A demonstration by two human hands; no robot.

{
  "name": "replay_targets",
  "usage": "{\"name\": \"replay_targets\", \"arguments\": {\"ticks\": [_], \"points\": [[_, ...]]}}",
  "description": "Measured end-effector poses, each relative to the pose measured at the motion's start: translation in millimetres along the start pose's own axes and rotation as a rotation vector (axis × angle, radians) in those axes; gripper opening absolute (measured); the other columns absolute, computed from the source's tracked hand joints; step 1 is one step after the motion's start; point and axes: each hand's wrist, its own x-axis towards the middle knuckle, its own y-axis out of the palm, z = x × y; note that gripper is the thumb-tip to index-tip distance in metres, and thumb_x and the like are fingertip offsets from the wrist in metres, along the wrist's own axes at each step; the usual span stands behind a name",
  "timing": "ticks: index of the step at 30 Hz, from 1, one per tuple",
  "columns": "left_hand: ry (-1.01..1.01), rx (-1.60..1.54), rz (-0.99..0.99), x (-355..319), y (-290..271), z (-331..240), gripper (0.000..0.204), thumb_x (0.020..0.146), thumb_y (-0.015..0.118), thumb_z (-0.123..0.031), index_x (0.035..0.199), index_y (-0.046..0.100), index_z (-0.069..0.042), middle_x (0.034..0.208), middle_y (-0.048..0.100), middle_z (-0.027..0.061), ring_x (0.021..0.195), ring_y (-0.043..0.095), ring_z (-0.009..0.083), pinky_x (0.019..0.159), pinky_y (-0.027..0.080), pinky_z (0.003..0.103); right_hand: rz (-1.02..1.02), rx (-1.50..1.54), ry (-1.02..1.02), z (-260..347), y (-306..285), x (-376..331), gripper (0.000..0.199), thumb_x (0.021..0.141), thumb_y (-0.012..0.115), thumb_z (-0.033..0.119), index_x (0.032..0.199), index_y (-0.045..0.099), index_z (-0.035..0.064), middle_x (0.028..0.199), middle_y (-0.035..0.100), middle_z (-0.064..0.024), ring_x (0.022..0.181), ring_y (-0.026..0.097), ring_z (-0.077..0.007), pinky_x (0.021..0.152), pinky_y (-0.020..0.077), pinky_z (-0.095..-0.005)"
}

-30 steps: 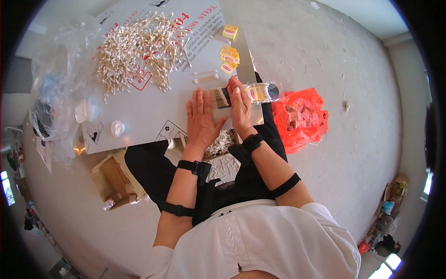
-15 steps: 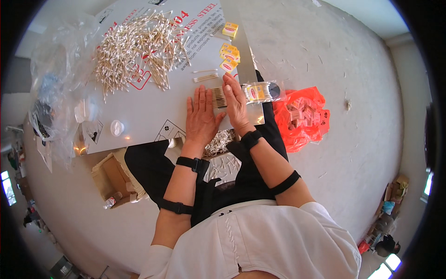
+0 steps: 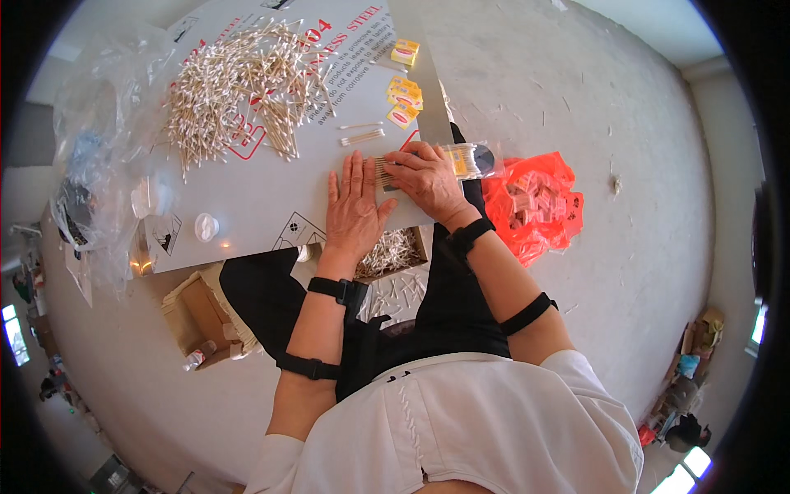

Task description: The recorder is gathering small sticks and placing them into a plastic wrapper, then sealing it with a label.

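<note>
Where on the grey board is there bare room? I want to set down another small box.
The grey board lies bare between the cotton swab pile, the white cap and the left hand. It is crowded around the right hand, the clear packet and the yellow boxes.

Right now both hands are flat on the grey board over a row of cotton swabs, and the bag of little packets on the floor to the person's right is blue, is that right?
Not quite. The bag is bright orange-red, not blue, as the head view shows. The rest holds: the left hand and the right hand rest on the grey board over the row of cotton swabs, and the bag lies on the floor to the person's right.
</note>
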Motion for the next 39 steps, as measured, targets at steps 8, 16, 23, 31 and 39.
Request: {"name": "replay_targets", "arguments": {"ticks": [8,16,23,31,39], "points": [[-0.001,0.005,-0.02,-4,3,3,0.08,0.092,0.056,-0.042,0.152,0.021,-0.003,0.159,0.016,0.0169,0.148,0.015,0.0306,0.119,0.011,0.05,0.01,-0.156,0.309,-18,-27,-34,0.074,0.088,0.061,0.045,0.148,0.035,0.0119,0.156,0.028,-0.0105,0.146,0.022,-0.0292,0.117,0.0113,-0.0542],[0.004,-0.006,-0.009,6,8,-16,0.08,0.092,0.057,-0.039,0.152,0.019,-0.001,0.16,0.015,0.0174,0.148,0.015,0.0314,0.119,0.012,0.051,0.175,-0.147,0.316,-35,-37,-57,0.078,0.09,0.052,0.055,0.151,0.028,0.0127,0.157,0.025,-0.0102,0.147,0.019,-0.0271,0.118,0.0076,-0.053],[0.034,0.004,-0.01,17,18,-44,0.081,0.091,0.058,-0.043,0.15,0.023,0.001,0.159,0.018,0.0189,0.148,0.016,0.0309,0.119,0.012,0.049,0.159,-0.078,0.318,-35,-36,-58,0.076,0.091,0.049,0.055,0.151,0.028,0.0123,0.157,0.027,-0.01,0.147,0.019,-0.0264,0.118,0.0071,-0.052],[0.055,-0.057,-0.054,31,24,-73,0.079,0.093,0.057,-0.041,0.15,0.023,0.002,0.158,0.018,0.0208,0.148,0.016,0.0314,0.119,0.012,0.047,0.134,-0.048,0.296,-39,-41,-61,0.073,0.091,0.055,0.048,0.149,0.031,0.0107,0.154,0.031,-0.0126,0.145,0.023,-0.0293,0.118,0.0093,-0.0518],[-0.119,-0.968,-0.381,41,32,-65,0.064,0.102,0.042,-0.028,0.152,0.014,0.002,0.158,0.017,0.0217,0.147,0.017,0.0332,0.119,0.015,0.041,-0.944,1.709,1.0,-29,3,-73,0.025,0.087,0.073,0.016,0.104,0.061,0.0034,0.1,0.066,-0.0069,0.089,0.062,-0.0163,0.081,0.0504,-0.0297]]}}
